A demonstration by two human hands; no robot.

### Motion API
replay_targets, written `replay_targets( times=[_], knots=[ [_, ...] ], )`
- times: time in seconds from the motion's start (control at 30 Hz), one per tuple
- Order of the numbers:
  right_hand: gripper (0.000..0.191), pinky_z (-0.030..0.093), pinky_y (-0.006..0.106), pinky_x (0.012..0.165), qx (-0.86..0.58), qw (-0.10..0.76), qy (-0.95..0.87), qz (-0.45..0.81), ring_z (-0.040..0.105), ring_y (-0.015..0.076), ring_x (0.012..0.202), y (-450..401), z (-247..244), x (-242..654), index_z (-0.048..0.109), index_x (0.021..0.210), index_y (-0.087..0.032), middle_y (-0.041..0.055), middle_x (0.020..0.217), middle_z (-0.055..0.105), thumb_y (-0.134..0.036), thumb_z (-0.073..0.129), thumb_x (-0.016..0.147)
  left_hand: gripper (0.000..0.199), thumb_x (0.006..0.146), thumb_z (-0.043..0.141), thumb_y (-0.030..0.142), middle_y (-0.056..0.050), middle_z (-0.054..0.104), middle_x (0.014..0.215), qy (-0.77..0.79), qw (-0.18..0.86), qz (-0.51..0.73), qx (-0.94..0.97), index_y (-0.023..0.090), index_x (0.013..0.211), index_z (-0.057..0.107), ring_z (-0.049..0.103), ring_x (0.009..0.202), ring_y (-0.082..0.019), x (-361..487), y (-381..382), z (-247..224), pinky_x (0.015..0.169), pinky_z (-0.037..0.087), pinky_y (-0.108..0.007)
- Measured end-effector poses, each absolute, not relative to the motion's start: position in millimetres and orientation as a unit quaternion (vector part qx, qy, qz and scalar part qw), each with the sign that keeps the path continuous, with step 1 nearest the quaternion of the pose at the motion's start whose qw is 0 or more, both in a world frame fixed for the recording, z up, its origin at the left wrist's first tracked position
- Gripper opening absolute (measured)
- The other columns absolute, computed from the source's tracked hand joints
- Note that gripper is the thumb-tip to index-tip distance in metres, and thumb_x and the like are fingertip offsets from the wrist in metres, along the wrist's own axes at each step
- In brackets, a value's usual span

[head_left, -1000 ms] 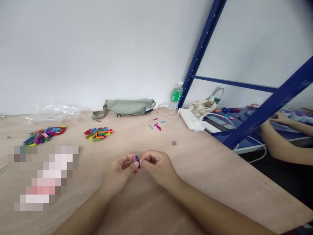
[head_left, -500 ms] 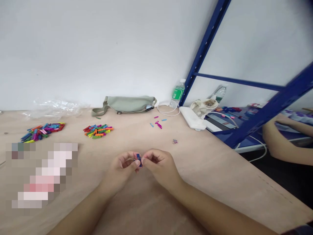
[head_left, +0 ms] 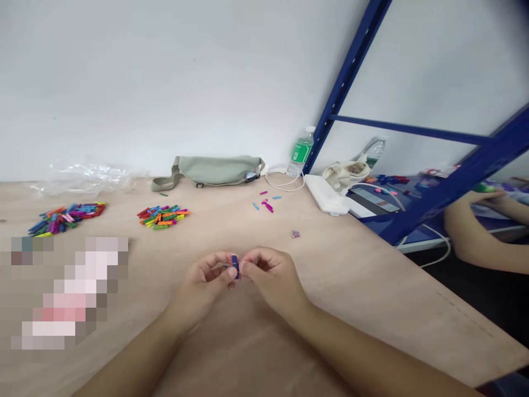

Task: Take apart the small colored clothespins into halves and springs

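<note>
Between thumb and fingers, my left hand [head_left: 210,274] holds a small dark blue clothespin piece [head_left: 235,266] near the middle of the table. My right hand [head_left: 266,267] touches it from the right, thumb and index finger pinched on something too small to make out. Beyond my right hand lies a little heap of metal springs [head_left: 295,234]. Loose magenta pieces [head_left: 268,205] and light blue pieces [head_left: 256,206] are scattered farther back. A pile of coloured clothespins [head_left: 163,217] rests left of centre, and a larger pile [head_left: 66,218] sits at the far left.
A grey-green bag [head_left: 221,170], clear plastic wrap [head_left: 86,177] and a bottle [head_left: 301,152] stand along the wall. A white case [head_left: 326,194] lies by the blue metal frame [head_left: 347,82]. Another person's arm [head_left: 475,237] shows at right. A blurred patch covers the left.
The view has shifted slightly, and both hands keep nearly the same pose around the dark blue piece. At right, the other person's arm has moved a little.
</note>
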State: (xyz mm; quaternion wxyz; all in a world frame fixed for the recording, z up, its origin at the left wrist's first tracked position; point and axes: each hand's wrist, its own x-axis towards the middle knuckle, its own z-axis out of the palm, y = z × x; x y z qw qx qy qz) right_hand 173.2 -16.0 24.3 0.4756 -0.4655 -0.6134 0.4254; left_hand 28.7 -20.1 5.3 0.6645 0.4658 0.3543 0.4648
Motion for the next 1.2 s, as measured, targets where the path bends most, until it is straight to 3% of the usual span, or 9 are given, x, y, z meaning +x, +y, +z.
replay_targets(
  times=[0.47,0.93,1.2],
  knots=[
    [0.012,0.040,0.020,0.050,-0.468,0.444,-0.660,0.386,0.052,0.0107,0.054,-21.8,27.1,175.3,0.057,0.062,-0.014,0.0008,0.058,0.059,-0.021,0.053,0.071,0.023,0.066,0.064,0.029,0.000,0.056,0.065,0.349,0.670,0.473,0.452,0.017,0.085,0.060,0.047,0.057,-0.009,28.9,-20.2,6.2,0.058,0.037,-0.022],
    [0.011,0.038,0.018,0.050,-0.483,0.464,-0.648,0.363,0.046,0.0095,0.054,-21.7,22.9,173.3,0.056,0.061,-0.014,-0.0011,0.056,0.053,-0.021,0.054,0.069,0.024,0.069,0.060,0.029,0.003,0.051,0.060,0.377,0.635,0.448,0.504,0.016,0.089,0.057,0.043,0.054,-0.008,25.7,-17.9,8.4,0.053,0.033,-0.020],
    [0.012,0.037,0.018,0.048,-0.480,0.458,-0.666,0.342,0.044,0.0090,0.053,-22.5,22.0,173.4,0.056,0.060,-0.015,-0.0013,0.056,0.051,-0.021,0.054,0.069,0.025,0.066,0.063,0.031,0.002,0.057,0.062,0.401,0.635,0.436,0.497,0.017,0.086,0.058,0.047,0.054,-0.008,25.1,-19.4,12.1,0.052,0.033,-0.020]
  ],
)
